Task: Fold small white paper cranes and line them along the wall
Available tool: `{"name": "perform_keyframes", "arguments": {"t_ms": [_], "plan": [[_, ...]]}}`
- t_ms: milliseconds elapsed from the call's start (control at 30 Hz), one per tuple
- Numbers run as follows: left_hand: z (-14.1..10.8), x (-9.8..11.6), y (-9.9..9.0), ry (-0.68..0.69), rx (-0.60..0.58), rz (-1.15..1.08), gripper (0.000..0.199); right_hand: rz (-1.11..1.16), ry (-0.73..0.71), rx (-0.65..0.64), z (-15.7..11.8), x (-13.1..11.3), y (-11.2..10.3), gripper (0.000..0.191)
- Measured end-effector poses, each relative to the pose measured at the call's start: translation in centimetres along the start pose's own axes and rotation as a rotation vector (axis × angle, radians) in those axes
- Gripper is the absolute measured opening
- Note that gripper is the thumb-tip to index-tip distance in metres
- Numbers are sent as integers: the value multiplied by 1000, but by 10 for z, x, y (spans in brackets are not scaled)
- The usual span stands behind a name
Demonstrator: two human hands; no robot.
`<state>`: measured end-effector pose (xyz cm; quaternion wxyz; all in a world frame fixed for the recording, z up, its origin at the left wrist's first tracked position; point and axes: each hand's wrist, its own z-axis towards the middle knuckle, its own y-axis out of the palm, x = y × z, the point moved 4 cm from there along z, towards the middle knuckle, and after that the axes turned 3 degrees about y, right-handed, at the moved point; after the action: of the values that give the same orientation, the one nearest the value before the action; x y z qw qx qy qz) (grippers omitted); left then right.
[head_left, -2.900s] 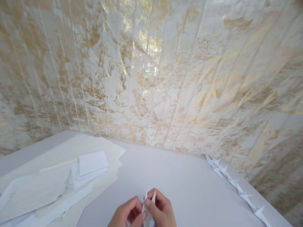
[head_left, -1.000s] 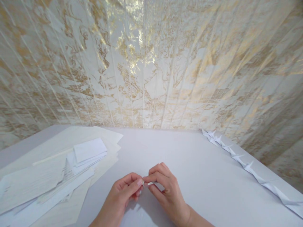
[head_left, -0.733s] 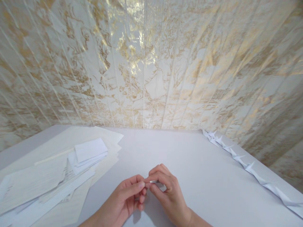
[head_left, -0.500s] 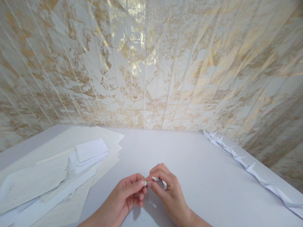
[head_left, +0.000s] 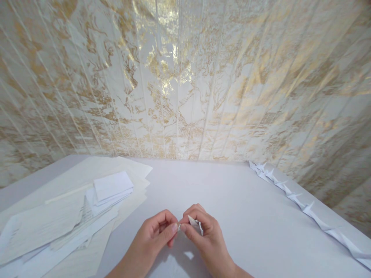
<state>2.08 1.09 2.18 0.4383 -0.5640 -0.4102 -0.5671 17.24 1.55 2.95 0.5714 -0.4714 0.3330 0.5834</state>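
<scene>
A small folded white paper piece [head_left: 191,221] is held between both hands above the table, near the bottom centre. My left hand [head_left: 155,237] is closed in a pinch on its left end, thumb against the index finger. Close beside it, my right hand [head_left: 204,233] pinches the same piece; a pointed white flap sticks up between its thumb and curled fingers. The fingertips of the two hands nearly touch. Much of the paper is hidden by the fingers.
On the left lie large pale sheets [head_left: 130,166], printed papers [head_left: 43,227] and a small stack of white rectangles [head_left: 113,186]. A row of several folded white paper figures [head_left: 308,210] runs along the right edge of the white table [head_left: 249,247]. Behind hangs a gold-patterned curtain [head_left: 176,96].
My left hand has turned slightly, its fingers curling in more around the paper. My right hand has shifted a little, and the paper flap in it stands more upright.
</scene>
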Motion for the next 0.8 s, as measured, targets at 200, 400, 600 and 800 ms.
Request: {"name": "perform_keyframes", "arguments": {"t_ms": [200, 400, 600, 800], "plan": [[-7, 4, 1, 67, 45, 141, 28, 156, 151, 16, 0, 8, 4, 25], [-5, 0, -3, 29, 80, 149, 27, 188, 182, 14, 0, 9, 3, 30], [-7, 10, -2, 231, 88, 344, 18, 213, 161, -7, -2, 10, 5, 25], [-13, 14, -1, 419, 169, 465, 18, 282, 213, -8, -2, 10, 8, 23]]}}
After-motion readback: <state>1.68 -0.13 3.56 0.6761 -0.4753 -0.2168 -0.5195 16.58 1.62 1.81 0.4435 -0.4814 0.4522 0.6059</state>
